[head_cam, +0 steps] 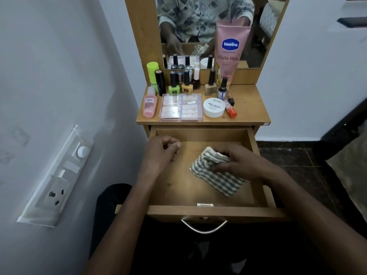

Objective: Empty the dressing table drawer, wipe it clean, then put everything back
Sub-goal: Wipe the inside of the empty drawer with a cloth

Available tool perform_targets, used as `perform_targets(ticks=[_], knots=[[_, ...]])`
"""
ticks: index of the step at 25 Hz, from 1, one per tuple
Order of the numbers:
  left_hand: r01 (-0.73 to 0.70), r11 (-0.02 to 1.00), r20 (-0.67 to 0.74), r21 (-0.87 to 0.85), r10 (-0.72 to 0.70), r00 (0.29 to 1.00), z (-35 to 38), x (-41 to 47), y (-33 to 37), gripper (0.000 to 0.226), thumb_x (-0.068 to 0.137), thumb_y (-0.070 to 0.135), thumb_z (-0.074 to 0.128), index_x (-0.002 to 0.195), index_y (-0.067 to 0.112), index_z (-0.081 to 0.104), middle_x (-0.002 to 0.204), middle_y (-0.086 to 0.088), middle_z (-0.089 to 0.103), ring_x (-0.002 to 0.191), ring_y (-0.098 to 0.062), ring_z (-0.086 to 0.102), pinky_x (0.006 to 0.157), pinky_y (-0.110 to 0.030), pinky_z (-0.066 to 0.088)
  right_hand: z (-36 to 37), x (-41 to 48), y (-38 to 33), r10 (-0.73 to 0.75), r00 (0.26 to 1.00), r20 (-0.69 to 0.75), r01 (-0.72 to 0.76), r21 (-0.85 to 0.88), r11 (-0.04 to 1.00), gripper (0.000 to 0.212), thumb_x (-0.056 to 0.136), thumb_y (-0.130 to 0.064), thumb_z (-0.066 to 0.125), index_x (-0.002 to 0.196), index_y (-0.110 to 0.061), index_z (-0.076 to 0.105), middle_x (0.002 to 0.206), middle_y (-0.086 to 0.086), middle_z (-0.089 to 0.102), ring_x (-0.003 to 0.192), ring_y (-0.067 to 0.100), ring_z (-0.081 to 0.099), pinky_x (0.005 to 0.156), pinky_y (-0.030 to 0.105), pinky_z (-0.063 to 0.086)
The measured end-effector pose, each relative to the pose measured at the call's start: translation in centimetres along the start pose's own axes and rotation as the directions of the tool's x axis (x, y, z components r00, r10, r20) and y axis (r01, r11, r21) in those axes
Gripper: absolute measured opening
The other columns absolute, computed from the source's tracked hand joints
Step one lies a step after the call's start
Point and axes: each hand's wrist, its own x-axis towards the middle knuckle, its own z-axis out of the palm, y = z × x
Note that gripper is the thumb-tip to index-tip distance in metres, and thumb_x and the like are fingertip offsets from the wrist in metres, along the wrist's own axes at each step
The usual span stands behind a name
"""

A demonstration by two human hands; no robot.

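Where the task stood: emptying looked done, since the pulled-out light wooden drawer (172,187) held none of the toiletries, only a cloth; wiping seemed to be the step in hand.
Drawer: it was open toward the person, its bare floor and back wall in view, with a curved metal handle (204,228) on its front.
Cloth: a grey-and-white striped cloth (216,179) lay on the drawer floor, right of centre, its far end bunched up and its near end spread flat.
Right hand: the right hand (238,161) gripped the bunched end, fingers and thumb curled round the folds and pressing it down on the floor.
Left hand: the left hand (162,149) was at the drawer's far left corner, fingers curled in toward the palm with nothing visible in them; whether it rested on the side wall could not be told.
Table: on the wooden table (248,104) above stood what were presumably the drawer's contents, among them a tall pink lotion tube (230,48) leaning on the mirror (198,26), a green nail polish bottle (174,87), a yellow nail polish bottle (187,87), a clear plastic box of false nails (181,108), a round white tub (214,107) and a pink bottle (150,105) lying flat.
Left to do: by my reading, finishing the wipe, lifting the cloth out, then returning every item to the drawer; none had gone back yet.
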Motion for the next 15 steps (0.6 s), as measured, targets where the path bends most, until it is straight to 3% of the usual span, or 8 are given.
perform_targets(ticks=[2, 6, 10, 11, 15], knots=[[-0.013, 0.999, -0.091, 0.034, 0.016, 0.996, -0.6, -0.6, -0.4, 0.019, 0.093, 0.026, 0.064, 0.078, 0.018, 0.073, 0.069, 0.002, 0.069, 0.059, 0.0, 0.059, 0.062, -0.023, 0.049, 0.0, 0.4, -0.1, -0.032, 0.999, -0.012, 0.032, -0.023, 0.999, 0.018, 0.087, -0.024, 0.065, 0.103, -0.032, 0.065, 0.099, -0.009, 0.067, 0.089, 0.008, 0.065, 0.081, 0.044, 0.056], [0.052, 0.999, -0.132, 0.007, -0.051, 0.99, -0.8, -1.4, -1.9, 0.027, 0.094, 0.028, 0.063, 0.069, 0.02, 0.07, 0.064, 0.006, 0.067, 0.061, 0.002, 0.058, 0.063, -0.023, 0.04, -0.7, 0.9, -1.2, -0.051, 0.998, 0.035, 0.051, 0.024, 0.998, 0.021, 0.087, -0.02, 0.067, 0.106, -0.028, 0.068, 0.099, -0.009, 0.07, 0.088, 0.007, 0.067, 0.078, 0.039, 0.057], [0.079, 0.996, -0.176, -0.031, -0.084, 0.981, -1.0, -1.4, -2.3, 0.03, 0.095, 0.026, 0.062, 0.067, 0.016, 0.068, 0.063, 0.004, 0.066, 0.057, 0.003, 0.056, 0.061, -0.023, 0.038, 1.1, 1.2, -1.7, -0.102, 0.987, 0.122, 0.134, -0.288, 0.948, 0.024, 0.084, -0.026, 0.069, 0.108, -0.025, 0.069, 0.101, -0.009, 0.069, 0.088, 0.007, 0.062, 0.077, 0.035, 0.054], [0.079, 0.996, -0.175, -0.027, -0.083, 0.981, -1.0, -1.5, -2.4, 0.03, 0.095, 0.025, 0.062, 0.067, 0.016, 0.067, 0.063, 0.005, 0.066, 0.057, 0.002, 0.056, 0.061, -0.023, 0.038, 1.3, 1.4, -1.5, -0.12, 0.989, 0.091, 0.144, -0.335, 0.931, 0.026, 0.084, -0.025, 0.069, 0.11, -0.024, 0.068, 0.102, -0.008, 0.069, 0.087, 0.005, 0.061, 0.075, 0.03, 0.052], [0.094, 0.996, -0.227, 0.008, -0.09, 0.97, -0.8, -1.7, -1.9, 0.019, 0.095, 0.026, 0.061, 0.081, 0.02, 0.073, 0.075, 0.01, 0.068, 0.07, 0.002, 0.059, 0.062, -0.019, 0.039, 1.0, 3.0, -0.6, -0.224, 0.938, -0.264, 0.054, -0.529, 0.847, 0.032, 0.088, -0.027, 0.068, 0.118, -0.021, 0.063, 0.111, -0.003, 0.062, 0.088, 0.008, 0.052, 0.067, 0.02, 0.04]])
